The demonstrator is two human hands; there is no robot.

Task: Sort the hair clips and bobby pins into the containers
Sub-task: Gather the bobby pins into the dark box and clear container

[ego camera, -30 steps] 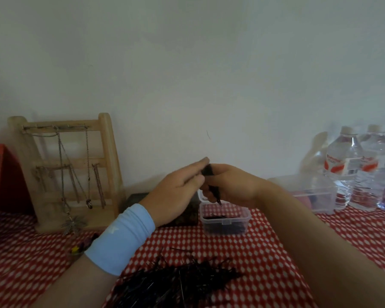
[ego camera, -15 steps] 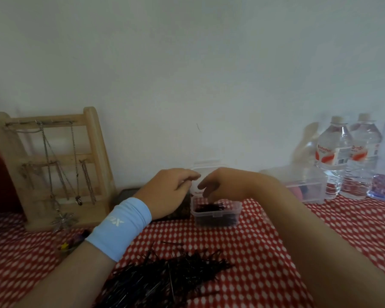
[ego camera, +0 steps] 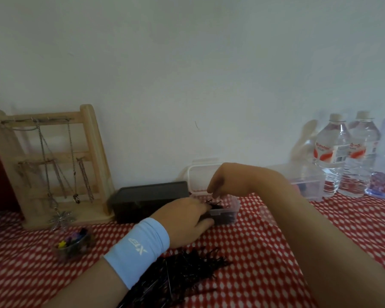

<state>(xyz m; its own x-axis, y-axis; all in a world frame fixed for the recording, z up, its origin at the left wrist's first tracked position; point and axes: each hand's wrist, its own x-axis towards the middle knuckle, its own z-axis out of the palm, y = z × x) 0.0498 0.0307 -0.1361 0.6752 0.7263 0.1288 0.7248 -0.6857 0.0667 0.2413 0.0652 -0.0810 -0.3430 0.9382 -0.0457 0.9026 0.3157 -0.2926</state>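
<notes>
surface cloth [ego camera: 265,252]: red, white dots | bobby pins [ego camera: 182,274]: black | wristband [ego camera: 138,247]: light blue | box [ego camera: 149,196]: black | rack [ego camera: 91,156]: pale wood | bottle labels [ego camera: 329,153]: red-white

On table [ego camera: 265,241], pin heap [ego camera: 187,272] nearest me; small container [ego camera: 226,213] behind heap, pins in it; its lid [ego camera: 200,176] stands open behind, against wall; my left hand [ego camera: 185,221] grips small container at left end; my right hand [ego camera: 229,181] above it; closed box [ego camera: 149,196] just left, by wall; necklace stand [ego camera: 53,165] left of box; clip bowl [ego camera: 73,243] before stand; larger container [ego camera: 307,181] right, behind my right forearm; two bottles [ego camera: 333,156] further right.
</notes>
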